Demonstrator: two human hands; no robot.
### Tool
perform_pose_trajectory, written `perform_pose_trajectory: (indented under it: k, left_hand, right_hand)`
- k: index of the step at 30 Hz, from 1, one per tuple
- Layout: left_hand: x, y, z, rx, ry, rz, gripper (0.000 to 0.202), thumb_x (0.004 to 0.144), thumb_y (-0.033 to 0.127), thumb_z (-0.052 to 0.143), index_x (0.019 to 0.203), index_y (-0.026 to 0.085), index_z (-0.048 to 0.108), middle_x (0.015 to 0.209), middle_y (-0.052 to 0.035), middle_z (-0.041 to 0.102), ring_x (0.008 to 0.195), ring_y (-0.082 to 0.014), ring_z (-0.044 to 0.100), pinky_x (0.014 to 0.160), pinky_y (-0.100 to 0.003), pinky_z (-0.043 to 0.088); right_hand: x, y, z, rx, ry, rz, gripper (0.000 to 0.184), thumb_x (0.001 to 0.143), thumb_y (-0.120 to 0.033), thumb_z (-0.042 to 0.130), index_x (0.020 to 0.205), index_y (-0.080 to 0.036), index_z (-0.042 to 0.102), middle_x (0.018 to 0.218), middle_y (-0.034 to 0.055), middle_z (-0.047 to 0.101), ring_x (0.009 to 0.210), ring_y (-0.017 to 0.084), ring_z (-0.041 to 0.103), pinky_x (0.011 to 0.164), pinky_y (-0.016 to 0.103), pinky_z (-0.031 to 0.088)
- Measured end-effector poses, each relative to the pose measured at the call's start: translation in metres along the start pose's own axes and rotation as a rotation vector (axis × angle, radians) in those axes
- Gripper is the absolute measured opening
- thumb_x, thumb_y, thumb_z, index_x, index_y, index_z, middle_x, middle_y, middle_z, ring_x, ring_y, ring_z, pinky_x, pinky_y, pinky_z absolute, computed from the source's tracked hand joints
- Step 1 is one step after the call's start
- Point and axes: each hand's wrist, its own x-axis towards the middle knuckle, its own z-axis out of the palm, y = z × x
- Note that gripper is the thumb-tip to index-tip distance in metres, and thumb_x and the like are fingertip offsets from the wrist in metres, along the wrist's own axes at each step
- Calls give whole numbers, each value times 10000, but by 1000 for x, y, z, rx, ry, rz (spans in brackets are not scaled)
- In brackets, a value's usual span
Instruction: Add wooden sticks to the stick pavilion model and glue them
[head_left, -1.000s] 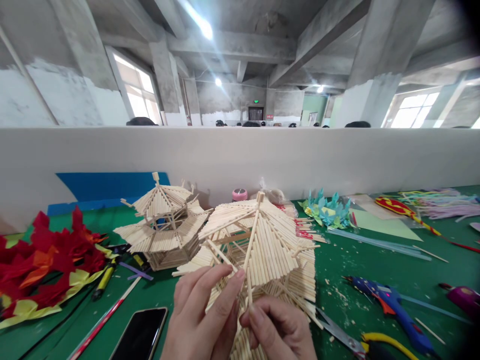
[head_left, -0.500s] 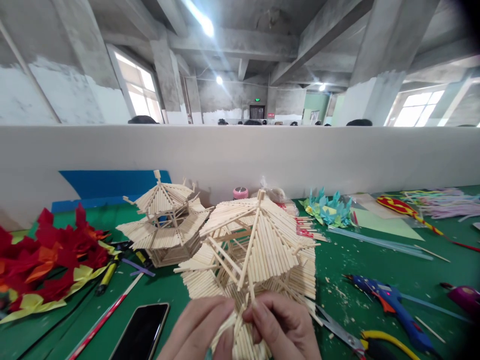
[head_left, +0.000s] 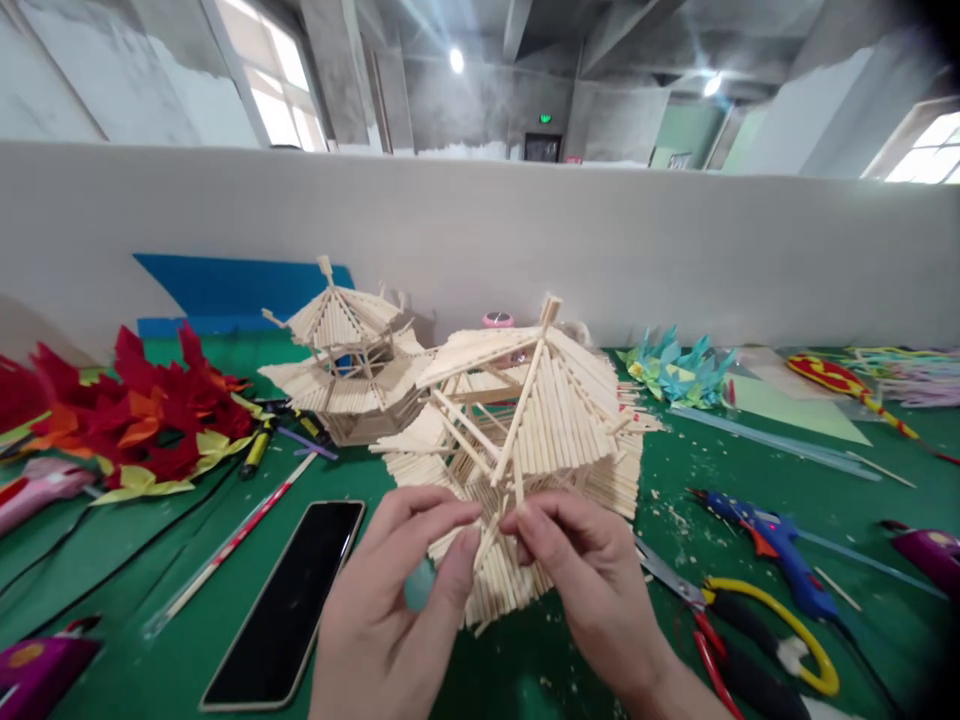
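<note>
A pavilion model of thin wooden sticks (head_left: 566,410) stands in front of me, one section of its upper roof showing bare struts. My right hand (head_left: 581,560) pinches a thin wooden stick (head_left: 518,476) between thumb and forefinger at the model's near side. On the other side of that spot, my left hand (head_left: 416,570) has its thumb and forefinger slightly apart, close to the sticks of the lower roof, with nothing visible between them. Behind on the left is a second stick pavilion (head_left: 346,365), with its roof covered in sticks.
A phone (head_left: 289,605) lies left of my hands. On the right are scissors (head_left: 670,570), yellow-handled pliers (head_left: 810,650) and a blue glue gun (head_left: 772,545). Red paper flowers (head_left: 161,420) sit at left, a blue paper flower (head_left: 679,365) at back right. A white partition (head_left: 480,235) borders the table.
My view has tilted down, so the table and models appear nearer. The left thumb and forefinger look farther apart; the right hand keeps its pinch on the stick.
</note>
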Motion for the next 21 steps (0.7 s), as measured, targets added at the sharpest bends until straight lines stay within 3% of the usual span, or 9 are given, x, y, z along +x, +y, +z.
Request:
perform_pose_trajectory:
  k: [11,18,21]
  left_hand:
    - [14,1,14,23,52,128,130,764,110,555,856,182,611,861,-23,492,838,-156,502,682,-297,462]
    - [17,-7,10,242,96,385,194,714,53,578,871,169,578,918,-42,450,828,-170,484,710,-321,447]
    - [18,-11,9,292,86,458,198,700,43,582,863,157,576,900,-49,447,825,-176,467,686,-309,445]
  right_hand:
    - [0,-1,0,-42,-15,5,222,824,-292,491,659,-186,596,557,-36,514,540,86,461,505,194,374]
    - [2,6,1,-35,-43,-10,298,818,-347,468,593,-173,560,501,-30,481,473,78,425,456,190,322]
    - [2,8,5,-3,15,8,322,789,-386,491,565,-174,582,475,-25,485,449,77,431,438,185,308]
